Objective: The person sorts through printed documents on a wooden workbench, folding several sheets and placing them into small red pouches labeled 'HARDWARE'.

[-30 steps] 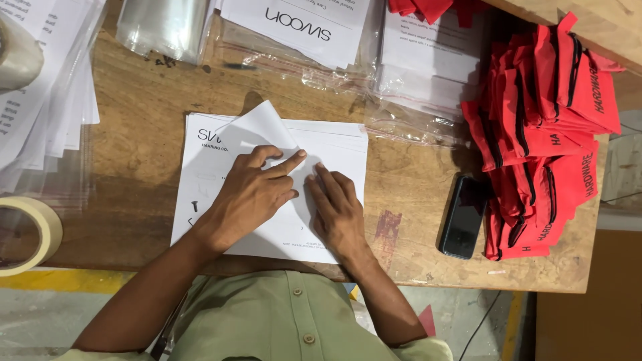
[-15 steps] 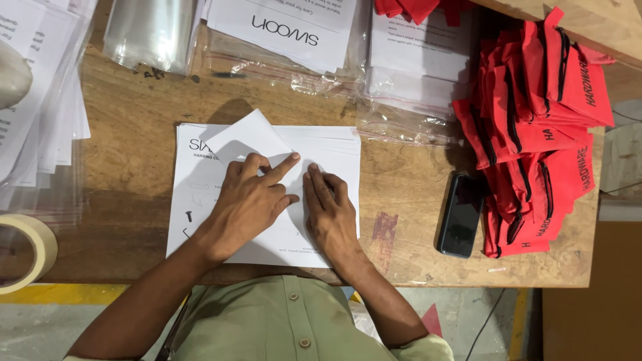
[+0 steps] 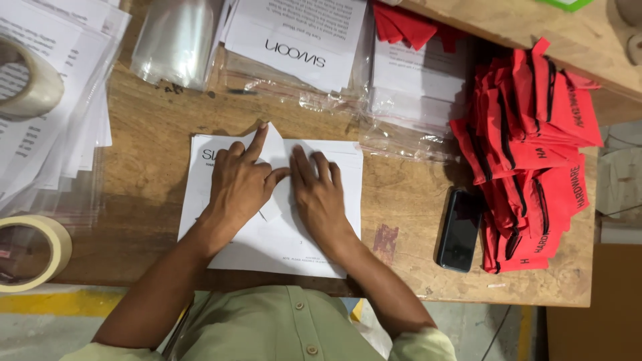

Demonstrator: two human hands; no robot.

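A white printed sheet of paper [image 3: 334, 234] lies flat on the wooden table [image 3: 147, 174] in front of me, with one corner folded over near its top. My left hand [image 3: 239, 184] rests on the folded part, its index finger stretched out along the crease toward the fold's tip. My right hand [image 3: 319, 194] lies flat on the sheet beside it, fingers together and pressing down. Neither hand grips anything.
A pile of red fabric pieces [image 3: 535, 147] sits at the right, with a black phone [image 3: 459, 229] beside it. Clear plastic bags [image 3: 175, 40] and printed sheets [image 3: 297, 37] lie at the back. Paper stacks [image 3: 60, 113] and a tape roll [image 3: 33, 251] are at the left.
My left index finger has slid from pointing right across the fold to pointing up along it. My right hand stayed flat on the sheet.
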